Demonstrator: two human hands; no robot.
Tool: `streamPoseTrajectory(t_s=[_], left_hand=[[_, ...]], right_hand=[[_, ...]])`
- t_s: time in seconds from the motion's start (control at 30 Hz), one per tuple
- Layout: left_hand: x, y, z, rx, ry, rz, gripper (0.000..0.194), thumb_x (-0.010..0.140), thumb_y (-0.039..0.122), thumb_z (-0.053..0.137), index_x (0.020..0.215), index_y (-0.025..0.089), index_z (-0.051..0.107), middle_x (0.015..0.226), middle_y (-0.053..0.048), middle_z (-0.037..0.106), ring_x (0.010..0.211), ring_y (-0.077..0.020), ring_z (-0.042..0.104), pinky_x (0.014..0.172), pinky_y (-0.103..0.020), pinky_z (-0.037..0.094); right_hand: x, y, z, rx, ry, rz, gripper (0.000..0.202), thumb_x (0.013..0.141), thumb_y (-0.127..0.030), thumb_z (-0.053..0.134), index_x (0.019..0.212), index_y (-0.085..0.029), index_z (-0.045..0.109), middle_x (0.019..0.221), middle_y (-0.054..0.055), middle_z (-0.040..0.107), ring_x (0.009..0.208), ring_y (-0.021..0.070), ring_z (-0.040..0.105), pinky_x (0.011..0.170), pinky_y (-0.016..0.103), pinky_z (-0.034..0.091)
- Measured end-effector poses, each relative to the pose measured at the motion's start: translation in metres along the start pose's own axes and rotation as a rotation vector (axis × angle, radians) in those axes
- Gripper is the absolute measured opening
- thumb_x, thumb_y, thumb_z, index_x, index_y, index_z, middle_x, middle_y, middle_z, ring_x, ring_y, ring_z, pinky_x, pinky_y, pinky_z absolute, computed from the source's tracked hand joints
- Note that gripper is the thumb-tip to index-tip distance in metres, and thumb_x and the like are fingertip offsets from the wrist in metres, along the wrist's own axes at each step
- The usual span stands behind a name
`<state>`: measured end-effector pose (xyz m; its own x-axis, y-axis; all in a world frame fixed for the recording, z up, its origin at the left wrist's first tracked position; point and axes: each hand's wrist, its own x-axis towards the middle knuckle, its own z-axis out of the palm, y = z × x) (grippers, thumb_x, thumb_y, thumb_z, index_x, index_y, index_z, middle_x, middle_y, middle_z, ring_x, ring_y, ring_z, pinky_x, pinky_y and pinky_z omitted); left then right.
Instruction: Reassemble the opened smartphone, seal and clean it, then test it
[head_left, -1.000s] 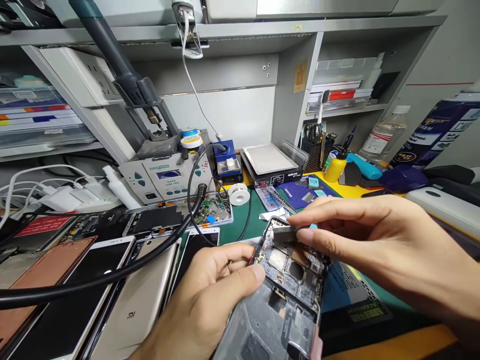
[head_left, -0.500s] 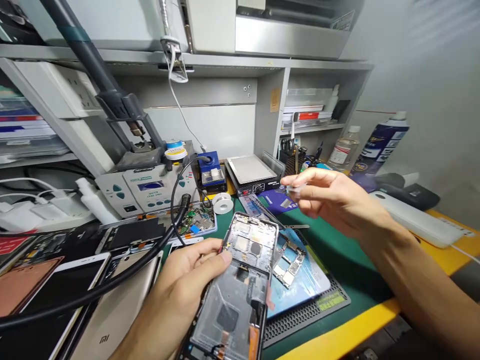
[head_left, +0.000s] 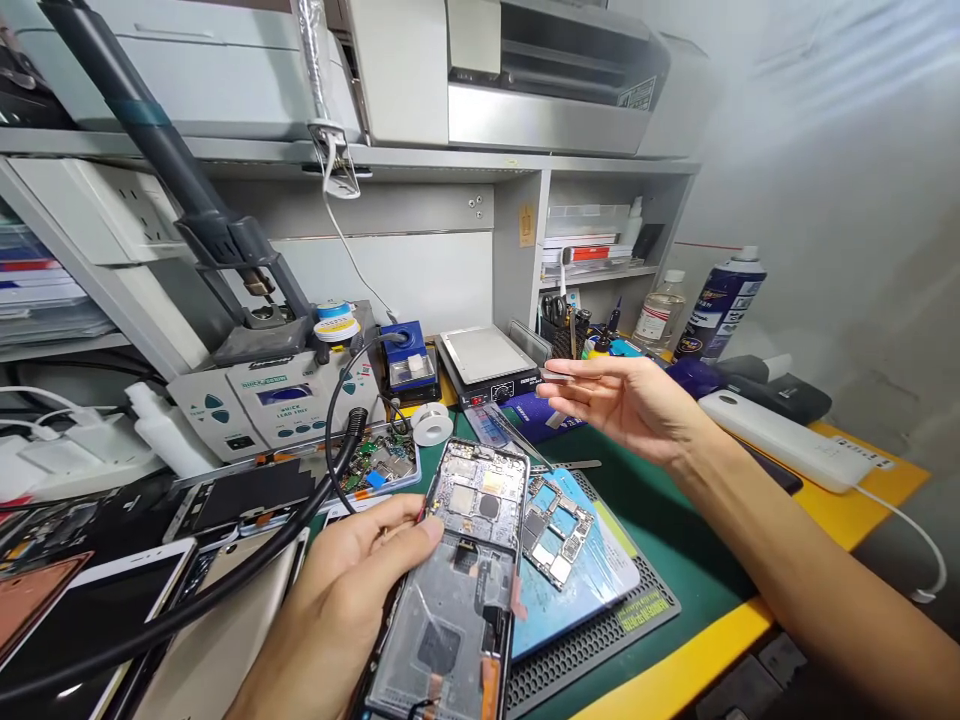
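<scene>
My left hand (head_left: 360,580) grips the lower left edge of an opened phone (head_left: 457,580), thumb on top and fingers beneath. The phone's back is off, so its metal-covered upper board, dark lower section and an orange flex strip show. My right hand (head_left: 607,395) is raised beyond the phone to the right, palm partly up. Between its thumb and fingertips is a small thin flat piece (head_left: 556,376), whose kind I cannot make out. A bare phone logic board (head_left: 559,530) lies on a blue plate (head_left: 600,590) right of the phone.
A black hose (head_left: 247,575) crosses the left side over several phones. Behind stand a hot-air station (head_left: 281,400), a solder spool (head_left: 431,425) and a heating plate (head_left: 487,355). A white power strip (head_left: 784,440), a bottle (head_left: 660,312) and a spray can (head_left: 720,310) stand at right.
The camera view has shifted, so the surroundings sit lower and further left. My right hand has turned its palm more upward, its fingers straighter. My left hand keeps its grip on the phone.
</scene>
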<state>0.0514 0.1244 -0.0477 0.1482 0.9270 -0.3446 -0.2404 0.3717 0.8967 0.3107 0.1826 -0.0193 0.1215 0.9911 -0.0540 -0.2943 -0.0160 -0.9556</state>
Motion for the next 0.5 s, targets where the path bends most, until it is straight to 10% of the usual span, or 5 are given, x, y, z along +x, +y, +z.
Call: streamPoseTrajectory(t_s=[0.3, 0.5], left_hand=[[0.002, -0.001, -0.002, 0.044, -0.041, 0.019, 0.023, 0.070, 0.026, 0.083, 0.089, 0.016, 0.077, 0.083, -0.004, 0.079, 0.068, -0.0185, 0.073, 0.061, -0.022, 0.055], [0.005, -0.004, -0.002, 0.072, -0.025, 0.020, 0.034, 0.067, 0.038, 0.087, 0.092, 0.016, 0.078, 0.068, -0.004, 0.076, 0.055, -0.0169, 0.068, 0.057, -0.022, 0.055]], right_hand=[[0.020, -0.002, -0.028, -0.301, 0.127, -0.235, 0.070, 0.071, -0.008, 0.079, 0.136, -0.013, 0.053, 0.079, 0.003, 0.074, 0.071, 0.0158, 0.072, 0.061, 0.022, 0.058], [0.049, 0.021, -0.038, -0.803, 0.047, -0.043, 0.019, 0.090, -0.024, 0.073, 0.102, -0.010, 0.067, 0.080, 0.002, 0.069, 0.063, 0.0115, 0.064, 0.056, 0.024, 0.054]])
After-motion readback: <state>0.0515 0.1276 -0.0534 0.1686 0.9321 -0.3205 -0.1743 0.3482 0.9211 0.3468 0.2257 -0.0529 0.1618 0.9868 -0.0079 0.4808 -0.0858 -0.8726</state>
